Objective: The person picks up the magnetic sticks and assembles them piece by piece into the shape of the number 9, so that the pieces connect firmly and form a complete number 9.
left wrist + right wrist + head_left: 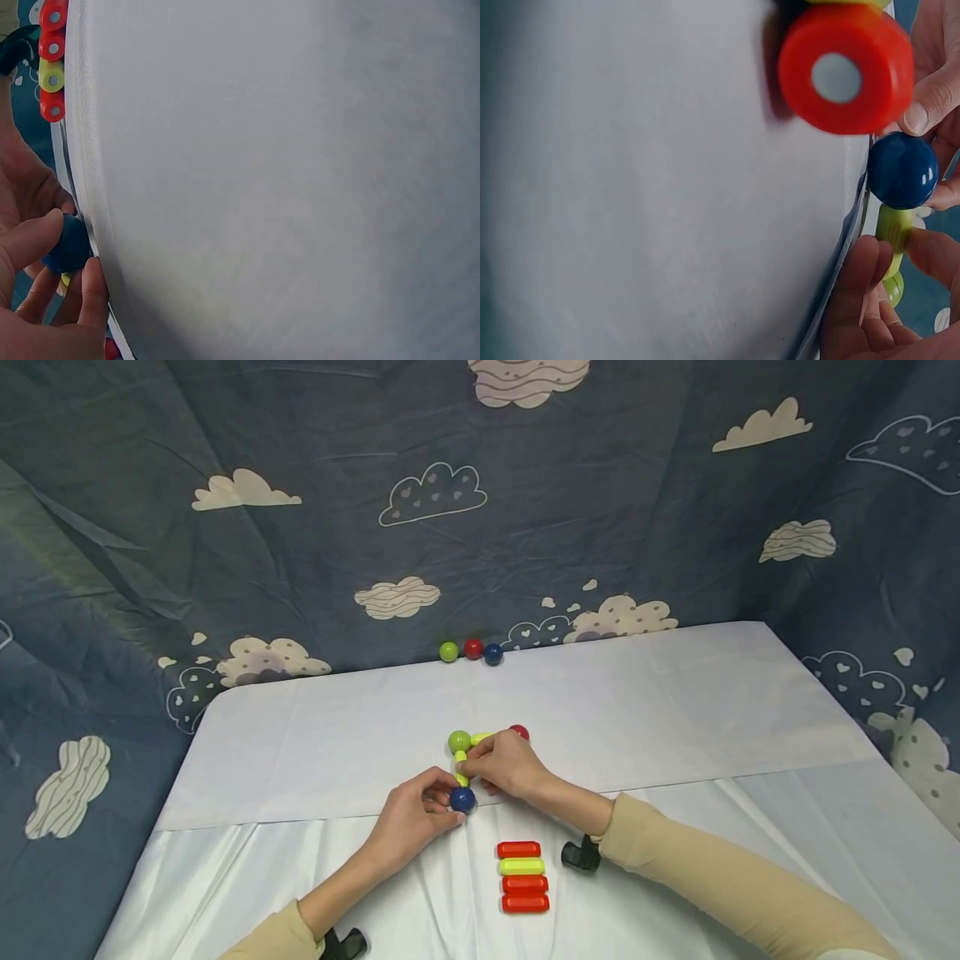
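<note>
A dark blue ball is pinched between the thumb and fingers of my left hand. It sits at the near end of a yellow-green rod, which my right hand grips between thumb and fingers. At the rod's far end is a green ball. From that ball a second yellow-green rod runs right towards a red ball, partly hidden behind my right hand. In the left wrist view the blue ball shows between thumb and fingertips.
Nearer the front lies a column of rods: a red rod at the top, a yellow one, then two more red ones. Loose green, red and blue balls line the back edge of the white-covered table.
</note>
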`<state>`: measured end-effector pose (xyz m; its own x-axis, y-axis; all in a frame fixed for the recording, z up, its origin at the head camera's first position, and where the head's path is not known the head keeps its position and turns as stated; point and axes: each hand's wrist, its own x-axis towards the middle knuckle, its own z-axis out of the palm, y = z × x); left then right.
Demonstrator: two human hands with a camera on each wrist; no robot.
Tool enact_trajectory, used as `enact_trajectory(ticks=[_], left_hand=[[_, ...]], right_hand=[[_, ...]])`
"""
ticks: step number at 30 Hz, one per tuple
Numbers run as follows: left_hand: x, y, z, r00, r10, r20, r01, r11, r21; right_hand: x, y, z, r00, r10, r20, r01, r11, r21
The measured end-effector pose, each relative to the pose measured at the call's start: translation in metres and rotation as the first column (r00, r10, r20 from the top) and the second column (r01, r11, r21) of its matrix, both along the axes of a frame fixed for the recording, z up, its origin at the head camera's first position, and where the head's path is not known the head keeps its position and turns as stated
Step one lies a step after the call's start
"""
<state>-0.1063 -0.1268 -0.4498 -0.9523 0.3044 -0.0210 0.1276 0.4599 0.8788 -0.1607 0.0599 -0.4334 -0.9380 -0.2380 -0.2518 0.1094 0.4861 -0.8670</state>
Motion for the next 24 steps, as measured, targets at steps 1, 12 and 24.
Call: enact_trajectory(ticks=[1, 12, 24], left_hand=[[0.0000, 0.0000, 0.0001, 1.000, 0.000, 0.000, 0.000, 1.000, 0.000], [-0.0006, -0.0001, 0.0006, 1.000, -0.002, 0.004, 0.002, 1.000, 0.000], [-0.0005, -0.0007, -0.0006, 1.000, -0.006, 0.011, 0.006, 1.000, 0.012]], right_hand=[[0.0000, 0.0000, 0.0000, 1.000, 0.000, 0.000, 0.000, 1.000, 0.000], [-0.0002, 0.0011, -0.0013, 1.000, 0.013, -0.008, -0.013, 1.000, 0.001], [-0.0006, 0.0022, -0.0010, 1.000, 0.015, 0.006, -0.015, 1.000, -0.011]])
